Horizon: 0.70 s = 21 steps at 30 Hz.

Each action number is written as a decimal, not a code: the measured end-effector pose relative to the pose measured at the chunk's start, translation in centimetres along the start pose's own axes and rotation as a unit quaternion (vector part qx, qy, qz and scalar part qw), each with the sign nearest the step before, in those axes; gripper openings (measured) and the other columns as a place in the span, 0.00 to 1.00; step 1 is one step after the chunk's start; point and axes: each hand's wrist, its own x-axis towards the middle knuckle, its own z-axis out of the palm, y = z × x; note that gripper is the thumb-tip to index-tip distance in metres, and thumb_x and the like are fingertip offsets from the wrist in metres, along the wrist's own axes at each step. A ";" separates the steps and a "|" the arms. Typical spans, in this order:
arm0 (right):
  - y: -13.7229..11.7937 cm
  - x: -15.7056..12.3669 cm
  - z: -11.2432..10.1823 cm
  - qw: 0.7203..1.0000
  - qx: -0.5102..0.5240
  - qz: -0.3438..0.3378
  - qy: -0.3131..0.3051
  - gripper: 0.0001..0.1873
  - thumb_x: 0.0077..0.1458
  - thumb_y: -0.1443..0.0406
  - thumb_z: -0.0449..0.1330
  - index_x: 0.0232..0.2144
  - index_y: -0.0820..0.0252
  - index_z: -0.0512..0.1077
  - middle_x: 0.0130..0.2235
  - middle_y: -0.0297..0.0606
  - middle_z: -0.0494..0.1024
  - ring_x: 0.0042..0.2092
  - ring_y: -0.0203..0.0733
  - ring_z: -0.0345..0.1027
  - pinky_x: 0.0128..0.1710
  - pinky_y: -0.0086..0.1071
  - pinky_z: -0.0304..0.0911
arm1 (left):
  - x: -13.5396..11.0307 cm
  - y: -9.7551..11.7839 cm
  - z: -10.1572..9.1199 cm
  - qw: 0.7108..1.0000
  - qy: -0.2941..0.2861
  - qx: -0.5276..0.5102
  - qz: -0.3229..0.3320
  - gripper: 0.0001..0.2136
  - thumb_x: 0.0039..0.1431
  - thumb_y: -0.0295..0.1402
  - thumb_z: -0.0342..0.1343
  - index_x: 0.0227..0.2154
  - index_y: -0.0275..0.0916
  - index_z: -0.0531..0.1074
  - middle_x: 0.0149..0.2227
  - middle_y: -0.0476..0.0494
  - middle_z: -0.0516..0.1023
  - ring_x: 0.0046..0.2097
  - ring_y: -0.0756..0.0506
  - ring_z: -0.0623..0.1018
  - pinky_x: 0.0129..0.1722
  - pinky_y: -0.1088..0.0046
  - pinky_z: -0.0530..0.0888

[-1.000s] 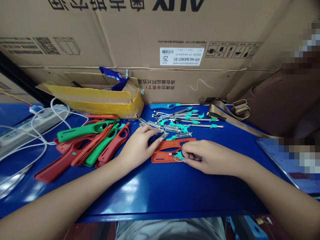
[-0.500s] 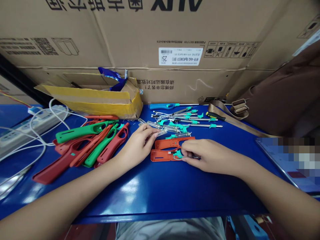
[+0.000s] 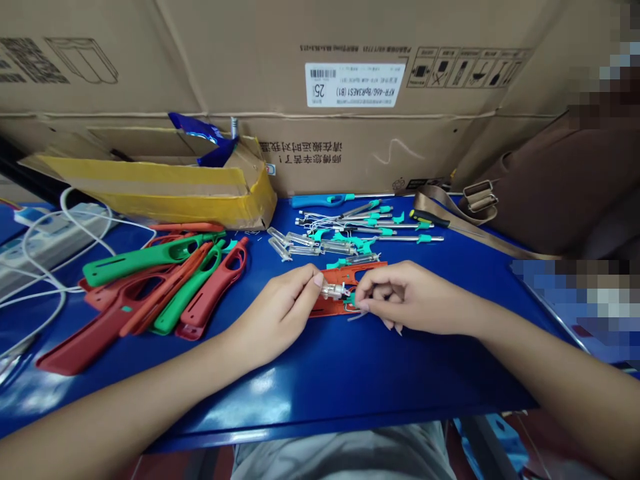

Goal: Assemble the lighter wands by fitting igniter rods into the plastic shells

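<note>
Workshop-like bench (image 3: 350, 380): loose handle shells (image 3: 83, 341), metal rods (image 3: 400, 239), power strip (image 3: 47, 248).

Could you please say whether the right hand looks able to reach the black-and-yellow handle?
Probably yes: bare table and low, thin metal rods lie between the right hand and the handle, and nothing covers it.

The left hand (image 3: 275, 312) hides one end of the clear tube (image 3: 332, 291).

The tabletop (image 3: 330, 380) leaves passage at its front edge's middle; an orange shell (image 3: 327, 309) blocks the centre, handles (image 3: 167, 288) the left side, rods (image 3: 405, 239) the rear edge.
</note>
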 end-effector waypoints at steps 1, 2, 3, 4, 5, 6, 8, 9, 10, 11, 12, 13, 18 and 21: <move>0.0 0.0 0.0 1.000 -0.007 -0.006 -0.003 0.09 0.63 0.59 0.59 0.37 0.60 0.73 0.23 0.28 0.71 0.22 0.33 0.66 0.22 0.26 0.62 | 0.0 0.1 0.0 1.000 0.000 -0.001 -0.002 0.18 0.74 0.40 0.42 0.27 0.40 0.60 0.27 0.53 0.64 0.30 0.50 0.66 0.32 0.72 0.63; 0.0 0.0 0.0 0.999 -0.028 -0.023 -0.001 0.07 0.62 0.62 0.59 0.38 0.60 0.73 0.24 0.29 0.71 0.23 0.32 0.65 0.23 0.26 0.62 | 0.0 0.2 0.0 1.000 -0.002 -0.005 -0.004 0.18 0.74 0.41 0.42 0.27 0.40 0.60 0.27 0.53 0.64 0.30 0.50 0.66 0.32 0.72 0.63; 0.0 -0.1 0.0 0.997 -0.057 -0.048 -0.001 0.05 0.61 0.65 0.59 0.38 0.59 0.74 0.26 0.29 0.71 0.25 0.32 0.64 0.25 0.26 0.61 | -0.1 0.3 0.0 1.000 -0.006 -0.015 -0.008 0.18 0.74 0.42 0.43 0.27 0.40 0.61 0.27 0.53 0.64 0.30 0.50 0.66 0.32 0.72 0.64; 0.0 -0.1 0.0 0.993 -0.090 -0.078 -0.001 0.06 0.59 0.68 0.59 0.39 0.59 0.74 0.28 0.30 0.71 0.27 0.32 0.64 0.27 0.26 0.61 | -0.1 0.3 0.0 0.999 -0.014 -0.029 -0.012 0.18 0.74 0.43 0.44 0.28 0.40 0.62 0.27 0.53 0.65 0.30 0.50 0.66 0.31 0.73 0.64; 0.0 -0.2 0.0 0.987 -0.121 -0.109 -0.003 0.08 0.58 0.71 0.59 0.40 0.59 0.74 0.31 0.30 0.72 0.28 0.31 0.63 0.28 0.26 0.60 | -0.2 0.4 0.0 0.999 -0.023 -0.043 -0.018 0.17 0.73 0.45 0.46 0.30 0.40 0.63 0.28 0.53 0.66 0.29 0.50 0.66 0.30 0.73 0.64; 0.0 -0.3 0.0 0.980 -0.148 -0.135 -0.007 0.11 0.56 0.73 0.59 0.41 0.59 0.74 0.33 0.31 0.72 0.29 0.31 0.61 0.29 0.26 0.60 | -0.3 0.4 0.0 0.998 -0.032 -0.054 -0.023 0.15 0.71 0.46 0.48 0.32 0.41 0.63 0.28 0.54 0.67 0.29 0.50 0.66 0.29 0.73 0.64; 0.1 -0.3 -0.1 0.967 -0.186 -0.171 -0.019 0.13 0.56 0.74 0.59 0.43 0.58 0.73 0.38 0.33 0.72 0.29 0.30 0.60 0.31 0.26 0.59 | -0.4 0.3 0.0 0.997 -0.043 -0.054 -0.017 0.13 0.68 0.45 0.53 0.36 0.41 0.64 0.29 0.54 0.68 0.27 0.50 0.66 0.27 0.74 0.64; 0.2 -0.3 -0.1 0.962 -0.200 -0.183 -0.021 0.12 0.57 0.73 0.59 0.43 0.58 0.73 0.40 0.33 0.73 0.29 0.30 0.60 0.31 0.27 0.59 | -0.4 0.3 0.0 0.998 -0.044 -0.041 -0.004 0.12 0.68 0.44 0.54 0.36 0.41 0.64 0.30 0.53 0.69 0.28 0.50 0.68 0.28 0.74 0.65; 0.3 -0.3 -0.1 0.958 -0.212 -0.191 -0.020 0.11 0.58 0.72 0.60 0.43 0.58 0.73 0.42 0.34 0.73 0.31 0.31 0.61 0.32 0.27 0.58 | -0.4 0.2 -0.1 0.999 -0.042 -0.020 0.014 0.10 0.69 0.42 0.54 0.36 0.41 0.65 0.31 0.52 0.70 0.30 0.49 0.70 0.30 0.73 0.67; 0.4 -0.2 -0.1 0.955 -0.221 -0.196 -0.016 0.09 0.59 0.71 0.60 0.43 0.58 0.72 0.42 0.35 0.74 0.32 0.32 0.62 0.33 0.28 0.59 | -0.4 0.2 -0.1 0.999 -0.040 0.005 0.033 0.10 0.70 0.41 0.52 0.36 0.40 0.66 0.33 0.50 0.71 0.33 0.48 0.71 0.33 0.73 0.68; 0.6 -0.2 -0.1 0.953 -0.228 -0.199 -0.012 0.08 0.60 0.70 0.60 0.43 0.57 0.72 0.43 0.35 0.74 0.35 0.34 0.65 0.35 0.28 0.59 | -0.3 0.1 -0.1 0.998 -0.037 0.029 0.052 0.10 0.71 0.39 0.50 0.36 0.40 0.67 0.34 0.48 0.72 0.36 0.47 0.73 0.36 0.72 0.69; 0.7 -0.1 0.0 0.952 -0.232 -0.201 -0.009 0.07 0.61 0.70 0.60 0.42 0.57 0.72 0.43 0.35 0.75 0.38 0.35 0.66 0.37 0.29 0.60 | -0.3 0.1 -0.2 0.996 -0.034 0.051 0.066 0.10 0.72 0.38 0.49 0.35 0.40 0.68 0.35 0.47 0.73 0.37 0.47 0.74 0.39 0.71 0.70; 0.7 0.0 0.1 0.950 -0.237 -0.203 -0.002 0.03 0.63 0.68 0.59 0.39 0.58 0.72 0.43 0.36 0.75 0.41 0.36 0.69 0.40 0.30 0.62 | -0.1 0.1 -0.2 0.992 -0.009 0.088 0.090 0.13 0.73 0.37 0.45 0.33 0.40 0.69 0.34 0.46 0.74 0.37 0.46 0.75 0.40 0.71 0.72; 0.5 0.0 0.2 0.957 -0.205 -0.203 0.022 0.02 0.62 0.69 0.60 0.38 0.59 0.73 0.41 0.34 0.74 0.35 0.32 0.65 0.35 0.28 0.60 | -0.3 0.0 -0.1 0.994 0.008 0.070 0.082 0.11 0.73 0.37 0.45 0.46 0.41 0.71 0.44 0.44 0.79 0.44 0.44 0.79 0.44 0.70 0.74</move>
